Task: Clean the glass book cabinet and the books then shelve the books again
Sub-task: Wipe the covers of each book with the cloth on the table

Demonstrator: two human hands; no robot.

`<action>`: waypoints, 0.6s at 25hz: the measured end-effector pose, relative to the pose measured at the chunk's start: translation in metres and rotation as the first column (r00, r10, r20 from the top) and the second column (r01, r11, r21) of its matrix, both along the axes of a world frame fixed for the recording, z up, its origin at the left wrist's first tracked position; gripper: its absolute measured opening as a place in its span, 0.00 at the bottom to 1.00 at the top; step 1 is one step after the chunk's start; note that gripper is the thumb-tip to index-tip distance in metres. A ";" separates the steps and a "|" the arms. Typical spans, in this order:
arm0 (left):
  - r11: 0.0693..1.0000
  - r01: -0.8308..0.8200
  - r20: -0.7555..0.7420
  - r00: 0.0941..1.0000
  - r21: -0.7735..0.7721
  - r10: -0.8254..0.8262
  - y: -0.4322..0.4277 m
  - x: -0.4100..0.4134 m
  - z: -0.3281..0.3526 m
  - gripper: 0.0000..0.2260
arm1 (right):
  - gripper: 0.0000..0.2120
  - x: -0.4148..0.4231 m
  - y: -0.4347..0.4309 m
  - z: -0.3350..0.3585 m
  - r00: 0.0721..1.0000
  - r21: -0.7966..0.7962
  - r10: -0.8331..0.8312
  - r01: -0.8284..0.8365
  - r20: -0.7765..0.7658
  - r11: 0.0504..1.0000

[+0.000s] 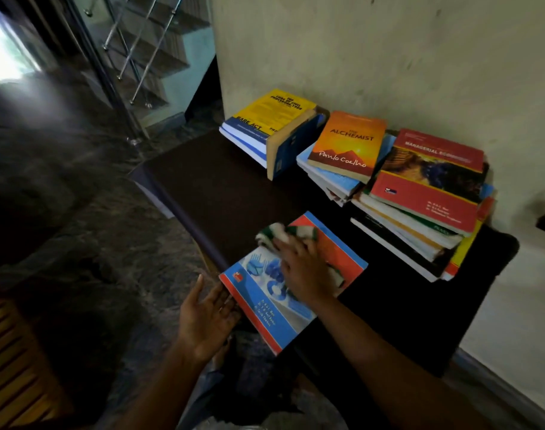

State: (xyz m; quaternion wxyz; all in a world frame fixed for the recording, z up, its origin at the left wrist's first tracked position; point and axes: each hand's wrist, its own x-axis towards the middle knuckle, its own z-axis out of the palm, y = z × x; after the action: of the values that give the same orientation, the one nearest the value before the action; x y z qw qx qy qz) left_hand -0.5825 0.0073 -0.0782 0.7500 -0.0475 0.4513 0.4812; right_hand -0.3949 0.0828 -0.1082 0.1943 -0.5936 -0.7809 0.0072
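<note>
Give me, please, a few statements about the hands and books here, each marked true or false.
1. The right hand presses a green-and-white cloth onto the blue-and-red book. True.
2. The left hand grips a second cloth. False: it is open at that book's edge and holds nothing.
3. The Alchemist lies flat, cover up. True.
4. The Managerial Economics book stands upright on its edge. False: it lies flat on top of a pile of books.
</note>
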 end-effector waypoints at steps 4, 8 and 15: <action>0.998 0.027 0.018 0.999 0.056 -0.028 0.000 -0.001 -0.001 0.36 | 0.23 -0.059 -0.062 -0.007 0.977 -0.168 0.195 -0.208 -0.092 0.964; 1.000 -0.022 0.020 1.000 0.022 0.021 0.000 0.000 0.004 0.30 | 0.21 -0.025 -0.044 0.010 0.947 -0.171 0.194 -0.242 -0.256 0.955; 1.000 -0.007 -0.014 1.000 0.014 0.007 0.000 0.004 0.007 0.23 | 0.18 0.087 -0.020 0.002 0.947 -0.184 -0.310 0.292 -0.078 0.939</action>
State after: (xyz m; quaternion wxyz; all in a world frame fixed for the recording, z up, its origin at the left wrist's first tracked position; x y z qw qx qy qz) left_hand -0.5786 0.0071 -0.0715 0.7456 -0.0406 0.4528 0.4873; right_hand -0.3078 0.0625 -0.1058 0.1829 -0.7194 -0.6659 0.0753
